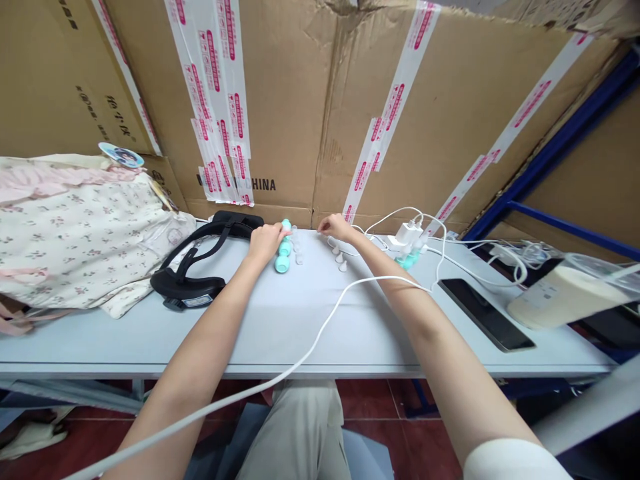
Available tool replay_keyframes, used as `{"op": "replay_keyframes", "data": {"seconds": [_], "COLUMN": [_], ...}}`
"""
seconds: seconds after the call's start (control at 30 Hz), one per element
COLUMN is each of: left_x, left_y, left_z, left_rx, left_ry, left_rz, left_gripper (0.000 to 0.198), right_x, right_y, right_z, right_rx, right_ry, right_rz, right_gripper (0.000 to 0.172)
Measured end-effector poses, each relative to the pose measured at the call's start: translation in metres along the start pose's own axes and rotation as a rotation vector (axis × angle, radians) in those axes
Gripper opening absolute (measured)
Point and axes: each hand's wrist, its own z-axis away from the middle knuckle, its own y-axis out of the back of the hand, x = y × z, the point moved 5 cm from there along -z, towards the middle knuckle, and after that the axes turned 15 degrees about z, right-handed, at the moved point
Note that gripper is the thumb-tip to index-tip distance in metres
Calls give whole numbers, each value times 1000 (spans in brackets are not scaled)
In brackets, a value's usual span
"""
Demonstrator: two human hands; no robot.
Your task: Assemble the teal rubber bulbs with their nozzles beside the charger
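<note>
My left hand is curled round the upper part of a teal handheld device that lies on the pale table near the cardboard wall. My right hand reaches out beside it with fingers pinched together just above a few small clear tips that stand on the table; what the fingers hold is too small to make out. More clear tips stand right of the teal device.
A black neck-band device and a floral cloth bag lie to the left. A white cable crosses the table and my right forearm. At right are white chargers, a dark phone and a plastic cup.
</note>
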Motion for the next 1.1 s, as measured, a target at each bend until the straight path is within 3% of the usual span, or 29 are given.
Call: {"op": "replay_keyframes", "data": {"seconds": [0.1,0.23,0.43,0.63,1.1], "left_x": [0,1,3,2,2], "left_y": [-1,-1,-1,-1,-2], "left_z": [0,0,1,1,0], "left_rx": [-9,-21,-39,-31,-47], "left_ry": [-2,-6,-3,-24,-29], "left_rz": [0,3,3,8,9], "left_gripper": [47,48,51,61,59], "right_x": [-4,-7,-10,-9,1], "right_y": [-9,-19,-32,-32,-36], "right_z": [-3,-5,-8,-9,-11], "right_rx": [-62,-53,-55,-62,-2], "right_ry": [25,14,-15,-33,-54], "right_rz": [23,61,-68,-62,-74], "right_gripper": [19,21,19,22,25]}}
